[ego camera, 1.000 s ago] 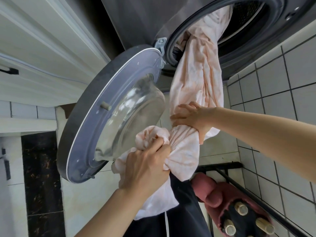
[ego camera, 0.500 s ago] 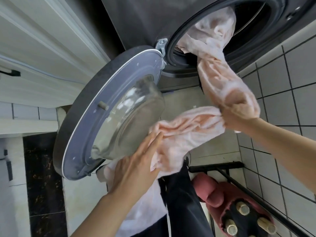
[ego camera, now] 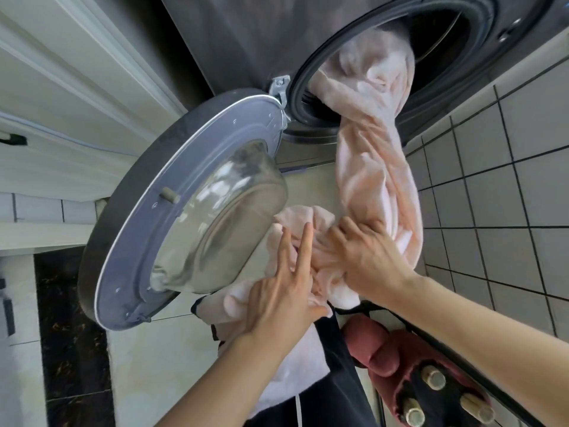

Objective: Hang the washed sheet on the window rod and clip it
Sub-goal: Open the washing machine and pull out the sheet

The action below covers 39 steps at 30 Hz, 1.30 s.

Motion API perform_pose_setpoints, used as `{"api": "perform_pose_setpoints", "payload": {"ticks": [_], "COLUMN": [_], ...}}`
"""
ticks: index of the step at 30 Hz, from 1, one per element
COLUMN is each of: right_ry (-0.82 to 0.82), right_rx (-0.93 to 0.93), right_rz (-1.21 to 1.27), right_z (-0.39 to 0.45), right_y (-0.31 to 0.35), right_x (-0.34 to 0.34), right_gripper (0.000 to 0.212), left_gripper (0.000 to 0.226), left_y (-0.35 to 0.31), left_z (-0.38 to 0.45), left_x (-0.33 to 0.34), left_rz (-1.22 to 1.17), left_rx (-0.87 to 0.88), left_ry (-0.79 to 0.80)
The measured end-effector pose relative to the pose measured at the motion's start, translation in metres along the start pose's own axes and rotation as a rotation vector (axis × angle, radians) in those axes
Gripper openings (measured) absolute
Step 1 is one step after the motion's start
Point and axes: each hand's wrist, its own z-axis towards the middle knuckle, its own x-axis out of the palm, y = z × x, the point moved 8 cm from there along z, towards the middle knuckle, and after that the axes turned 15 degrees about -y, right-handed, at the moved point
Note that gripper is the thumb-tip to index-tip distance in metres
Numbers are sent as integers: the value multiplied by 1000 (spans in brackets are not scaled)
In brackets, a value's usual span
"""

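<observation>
A pale pink washed sheet (ego camera: 375, 167) hangs twisted like a rope out of the washing machine drum opening (ego camera: 300, 87) and down to a bundle held against my body. My left hand (ego camera: 283, 291) lies on the bundle with its fingers straight, pressing it. Just to the right, my right hand (ego camera: 365, 260) grips the lower part of the twisted length, fingers spread and curled over the cloth. Part of the sheet is still inside the drum. No window rod or clip is in view.
The round glass machine door (ego camera: 184, 211) stands swung open on the left, close to my left hand. A tiled wall (ego camera: 508, 180) runs along the right. Below lie a dark red padded thing with wooden pegs (ego camera: 406, 365) and a black bar.
My right hand has pulled more sheet out of the drum and brought it down to the bundle. My left hand let go its grip and now presses flat on the gathered cloth.
</observation>
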Motion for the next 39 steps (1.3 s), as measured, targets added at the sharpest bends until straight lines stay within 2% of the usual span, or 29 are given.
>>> {"api": "perform_pose_setpoints", "payload": {"ticks": [3, 6, 8, 11, 13, 16, 18, 20, 23, 26, 29, 30, 35, 39], "right_ry": [-76, -139, -192, -175, -33, 369, 421, 421, 388, 357, 427, 455, 637, 711], "right_rx": [55, 103, 62, -11, -45, -125, -236, -329, -409, -387, -394, -387, -391, -493], "right_rz": [165, 243, 246, 277, 308, 172, 16, -34, 30, 137, 217, 228, 136, -63], "right_z": [1, -5, -10, -14, -15, -18, -13, -7, -2, 10, 20, 25, 45, 60], "right_y": [20, 25, 27, 22, 10, -18, -29, -22, 6, 15, 11, 9, -6, -16], "right_x": [-15, -34, -47, -57, -51, -28, -22, -15, -1, 15, 37, 44, 79, 97], "right_gripper": [49, 44, 40, 47, 65, 111, 129, 138, 140, 136, 130, 128, 125, 114], "left_gripper": [127, 89, 66, 60, 56, 59, 62, 59, 41, 37, 34, 35, 67, 61], "left_y": [-10, -11, -11, -7, 1, 13, 16, 18, 26, 27, 26, 26, 25, 24], "left_z": [6, 14, 18, 16, 15, 6, -1, -5, -7, -8, -10, -10, -10, -10], "left_x": [-1, -14, -20, -23, -34, -40, -43, -46, -52, -61, -68, -69, -76, -82], "left_rz": [-116, -121, -53, -12, -23, 8, 54, 80, -16, -61, -98, -103, -119, -155], "left_rx": [28, 14, 38, 19, -15, 13, 48, 28, -76, -72, -23, -16, -17, 8], "left_ry": [-31, -94, -96, -44, -69, -73, -103, -122, -135, -222, -256, -252, -276, -331]}}
